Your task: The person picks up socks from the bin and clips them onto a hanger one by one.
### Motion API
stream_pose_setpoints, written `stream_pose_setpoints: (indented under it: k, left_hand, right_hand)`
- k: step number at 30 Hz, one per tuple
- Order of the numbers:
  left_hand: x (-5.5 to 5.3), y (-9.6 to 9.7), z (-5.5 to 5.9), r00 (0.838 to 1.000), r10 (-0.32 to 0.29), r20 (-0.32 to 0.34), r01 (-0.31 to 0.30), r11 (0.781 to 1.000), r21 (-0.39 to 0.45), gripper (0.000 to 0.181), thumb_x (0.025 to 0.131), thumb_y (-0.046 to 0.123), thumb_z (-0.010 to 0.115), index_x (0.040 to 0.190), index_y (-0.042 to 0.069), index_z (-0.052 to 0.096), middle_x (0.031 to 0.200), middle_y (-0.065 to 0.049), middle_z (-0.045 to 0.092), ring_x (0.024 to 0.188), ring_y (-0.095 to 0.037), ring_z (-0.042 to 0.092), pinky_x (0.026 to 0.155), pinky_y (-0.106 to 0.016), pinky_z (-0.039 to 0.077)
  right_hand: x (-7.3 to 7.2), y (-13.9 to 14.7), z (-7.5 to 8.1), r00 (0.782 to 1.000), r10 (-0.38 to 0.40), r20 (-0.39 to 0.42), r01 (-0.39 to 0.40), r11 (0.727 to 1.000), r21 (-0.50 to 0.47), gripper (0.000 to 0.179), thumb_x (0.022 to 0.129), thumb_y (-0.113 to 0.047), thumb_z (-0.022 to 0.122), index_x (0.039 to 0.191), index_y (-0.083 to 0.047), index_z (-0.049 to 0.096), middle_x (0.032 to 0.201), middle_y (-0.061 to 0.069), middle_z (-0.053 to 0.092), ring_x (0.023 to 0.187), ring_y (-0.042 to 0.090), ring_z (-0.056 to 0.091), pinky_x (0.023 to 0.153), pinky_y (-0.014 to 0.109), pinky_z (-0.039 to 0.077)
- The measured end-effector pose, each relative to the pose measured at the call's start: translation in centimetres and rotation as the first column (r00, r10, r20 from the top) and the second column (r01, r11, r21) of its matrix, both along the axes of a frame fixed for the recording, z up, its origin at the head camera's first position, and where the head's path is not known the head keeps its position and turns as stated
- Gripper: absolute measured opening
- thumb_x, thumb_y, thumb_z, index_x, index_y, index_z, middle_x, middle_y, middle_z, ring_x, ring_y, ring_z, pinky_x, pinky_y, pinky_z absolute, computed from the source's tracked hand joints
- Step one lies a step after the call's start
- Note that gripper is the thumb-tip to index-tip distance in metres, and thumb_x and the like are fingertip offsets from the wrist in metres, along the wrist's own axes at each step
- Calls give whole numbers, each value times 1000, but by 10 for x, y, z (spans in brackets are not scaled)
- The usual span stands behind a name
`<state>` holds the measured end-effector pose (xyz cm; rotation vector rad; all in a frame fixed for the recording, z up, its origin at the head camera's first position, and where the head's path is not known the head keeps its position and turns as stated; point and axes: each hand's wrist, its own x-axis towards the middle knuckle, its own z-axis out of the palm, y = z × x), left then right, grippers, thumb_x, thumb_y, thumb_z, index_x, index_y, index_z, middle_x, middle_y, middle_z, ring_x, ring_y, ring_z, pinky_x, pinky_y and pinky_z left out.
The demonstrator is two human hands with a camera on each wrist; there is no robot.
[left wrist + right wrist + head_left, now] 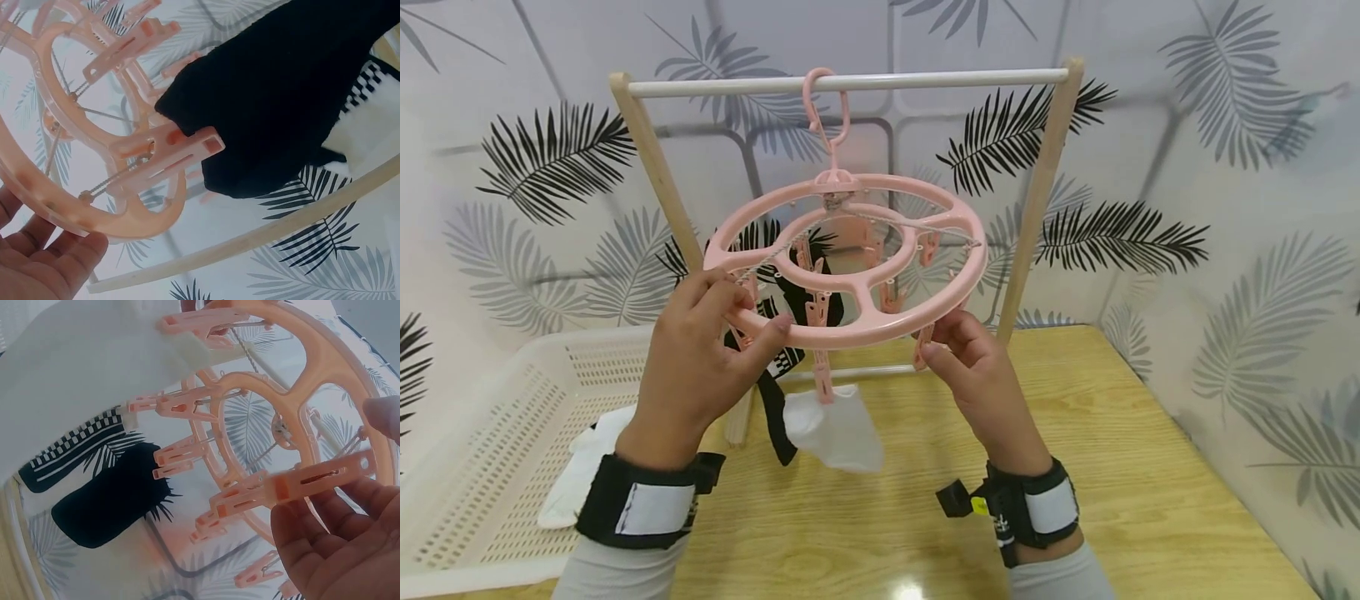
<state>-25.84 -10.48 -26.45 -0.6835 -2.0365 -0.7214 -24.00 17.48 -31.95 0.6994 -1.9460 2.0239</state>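
Observation:
A pink round clip hanger [865, 329] hangs by its hook [825, 108] from a white rod, its ring tilted. My left hand [700, 358] grips the ring's front left rim, thumb along the near edge. At the front right, my right hand [977, 375] holds a pink clip [322, 478] between thumb and fingers, just under the rim. A white sock [835, 429] dangles from a front clip. Behind it hang a black sock [269, 100] and a black-and-white checked sock [81, 447], both partly hidden in the head view. Several other clips hang under the ring.
The rod [940, 81] is carried by a wooden stand [1037, 200] on the wood-grain table [1105, 433]. At the left is a white perforated basket [550, 367] with white cloth items [583, 471] inside. A leaf-patterned backdrop [1247, 250] stands behind.

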Motion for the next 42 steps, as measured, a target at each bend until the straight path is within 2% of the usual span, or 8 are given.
stream_pose_setpoints:
  k: [2, 5, 11, 21, 28, 31, 37, 42]
  left_hand:
    - [0, -1, 0, 1000, -1, 3, 1, 1000, -8, 39, 77, 38, 70, 82, 1, 61, 91, -14, 56, 77, -25, 49, 62, -45, 45]
    - [-1, -2, 0, 1000, -9, 3, 9, 1000, -17, 39, 77, 38, 71, 83, 0, 61, 91, -14, 56, 77, -25, 49, 62, -45, 44]
    - [-3, -6, -1, 1000, -21, -10, 21, 999, -34, 39, 76, 37, 70, 84, -1, 62, 91, -14, 56, 77, -25, 48, 62, -44, 44]
    - [-7, -8, -4, 1000, -7, 19, 8, 999, -46, 38, 77, 36, 71, 83, 0, 60, 92, -14, 55, 81, -26, 48, 66, -46, 45]
    - [-8, -8, -4, 1000, -13, 17, 14, 999, -38, 38, 77, 36, 70, 82, 1, 59, 92, -14, 56, 81, -25, 47, 65, -44, 43]
    - [-8, -8, -3, 1000, -23, 5, 23, 999, -33, 38, 77, 35, 70, 82, 0, 59, 94, -14, 57, 86, -26, 49, 68, -46, 44]
    - [-9, -7, -4, 999, -32, -9, 32, 999, -21, 36, 77, 32, 69, 87, -2, 62, 108, -18, 60, 106, -31, 53, 84, -53, 46]
    - [-9, -8, -7, 1000, -27, -13, 27, 1000, -14, 34, 77, 30, 69, 88, -1, 63, 113, -19, 59, 111, -33, 51, 88, -56, 45]
  right_hand:
    - [-1, 0, -1, 1000, 24, -10, -24, 1000, -13, 21, 95, -12, 54, 113, -3, 51, 96, 16, 49, 85, 34, 50, 78, 31, 49]
    - [-1, 0, -2, 1000, 13, -7, -13, 1000, -27, 21, 94, -12, 54, 111, 1, 52, 96, 18, 51, 81, 32, 52, 76, 30, 51]
    - [-1, -1, -2, 999, -11, 37, 12, 999, -33, 25, 95, -18, 55, 113, -1, 55, 94, 18, 55, 84, 32, 56, 82, 34, 52]
    - [-5, -2, -5, 998, 33, 45, -33, 999, -8, 23, 93, -13, 57, 105, 6, 53, 90, 11, 54, 85, 34, 51, 79, 30, 51]
    - [-4, -3, -6, 997, 58, 54, -58, 998, -7, 17, 92, -13, 59, 99, 0, 51, 84, 8, 54, 76, 28, 53, 68, 26, 52]
    - [-3, -5, -6, 996, 75, 45, -75, 997, 2, 16, 91, -13, 59, 96, 0, 50, 81, 9, 53, 70, 26, 53, 62, 25, 51]
    - [-2, -7, -7, 998, 53, 39, -56, 996, 64, 18, 91, -14, 60, 93, 0, 50, 79, 10, 54, 62, 24, 54, 56, 24, 50]
    - [-2, -8, -7, 998, 49, 47, -54, 994, 99, 17, 92, -15, 58, 93, 0, 51, 77, 11, 54, 59, 24, 55, 55, 25, 49]
